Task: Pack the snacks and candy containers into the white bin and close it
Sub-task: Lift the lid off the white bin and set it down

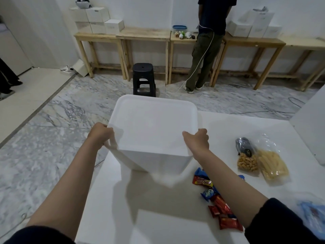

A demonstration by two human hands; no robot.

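The inside of the white bin (153,131) is hidden by its lid. The fingertips of the left hand (102,133) and right hand (197,140) are concealed under the lid's rim. The bin's lower corner is blurred. Several candy wrappers (223,208) are partly covered by the right forearm. A blue packet (313,217) is cut off by the right edge.

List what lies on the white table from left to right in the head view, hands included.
left hand → white bin, lid on, gripped at both sides → right hand → red and blue candy wrappers → bag of brown puffed snacks → bag of yellow stick snacks → blue packet at the right edge.
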